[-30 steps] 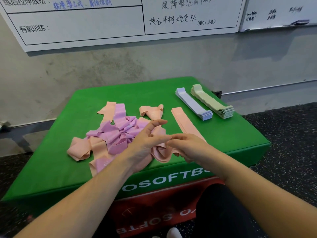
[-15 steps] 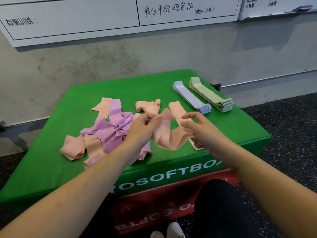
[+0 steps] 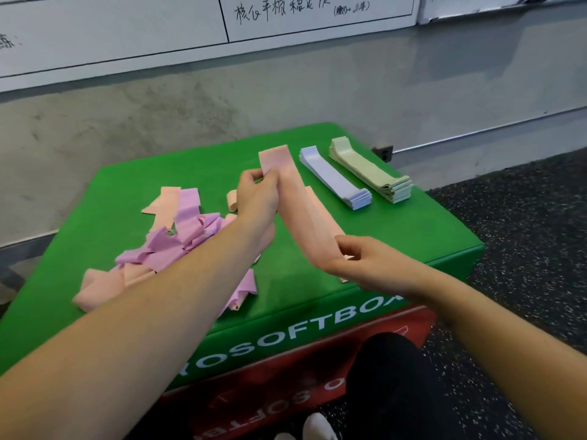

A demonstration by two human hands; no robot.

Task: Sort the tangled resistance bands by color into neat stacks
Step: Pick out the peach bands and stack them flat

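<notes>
A peach band (image 3: 301, 211) is stretched flat above the green box (image 3: 413, 236). My left hand (image 3: 257, 195) pinches its far end, and my right hand (image 3: 355, 265) pinches its near end. Under it another peach band (image 3: 313, 195) lies flat, mostly hidden. To the left lies a tangled pile of purple bands (image 3: 184, 233) mixed with peach bands (image 3: 101, 284). A small curled peach band (image 3: 232, 200) sits behind my left hand. At the back right are a neat pale blue stack (image 3: 333, 177) and a neat pale green stack (image 3: 368, 169).
The green soft box stands on a red box (image 3: 286, 385) against a concrete wall (image 3: 286, 96), with whiteboards (image 3: 127, 33) above. Speckled black floor (image 3: 533, 217) spreads to the right. My dark trouser leg (image 3: 390, 392) and white shoe tips (image 3: 314, 430) show below the front edge.
The peach band came out of the pile, crumpled between both hands. Now my left hand has carried one end up and away, and the band is pulled straight.
</notes>
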